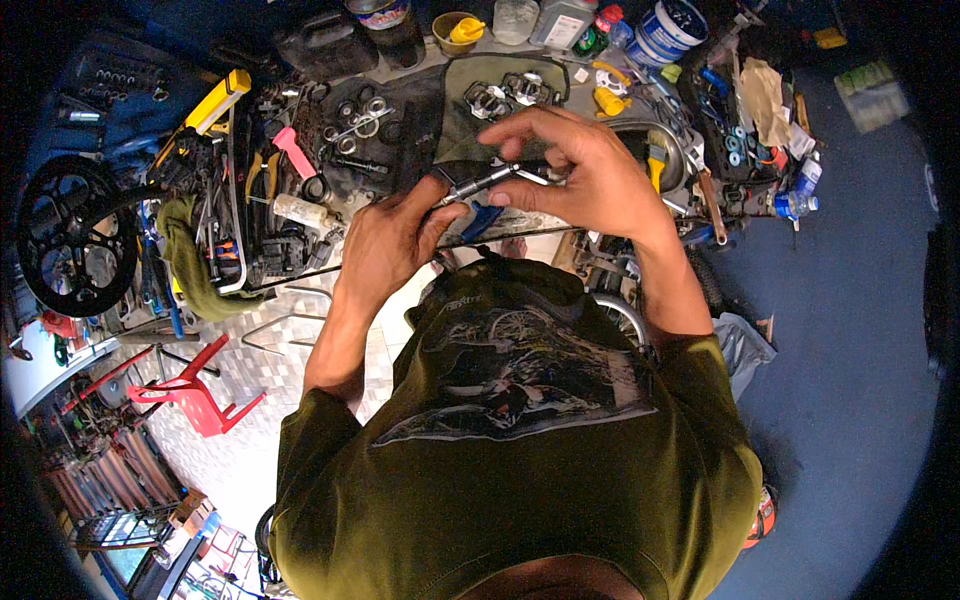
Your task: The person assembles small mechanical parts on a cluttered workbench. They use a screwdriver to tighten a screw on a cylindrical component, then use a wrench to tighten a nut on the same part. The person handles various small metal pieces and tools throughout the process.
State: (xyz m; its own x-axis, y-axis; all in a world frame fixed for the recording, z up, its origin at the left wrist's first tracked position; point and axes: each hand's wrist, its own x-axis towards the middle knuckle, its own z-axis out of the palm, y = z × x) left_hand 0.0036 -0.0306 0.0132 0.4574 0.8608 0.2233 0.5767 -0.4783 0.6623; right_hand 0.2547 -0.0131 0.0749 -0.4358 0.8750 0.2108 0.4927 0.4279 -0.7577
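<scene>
Over the bench's near edge, my left hand (390,240) is closed on a slim metal shaft (478,184), gripped between thumb and fingers. The shaft points up and to the right, toward my right hand (580,170). At its far end is a thin silver wrench-like tool (535,176), whose exact kind I cannot make out. My right thumb and curled fingers close on this tool, while the index finger reaches out above it. A blue-handled item (482,220) lies just below the shaft. Beyond my hands, two metal bicycle pedals (510,93) rest on a dark mat.
Rings and small parts (360,120) lie left of the pedals, near a pink-handled tool (292,155). A white-and-blue bucket (668,32) and bottles line the back. An adjustable wrench (708,190) lies right. A black wheel (78,235) and red chair (195,390) stand left.
</scene>
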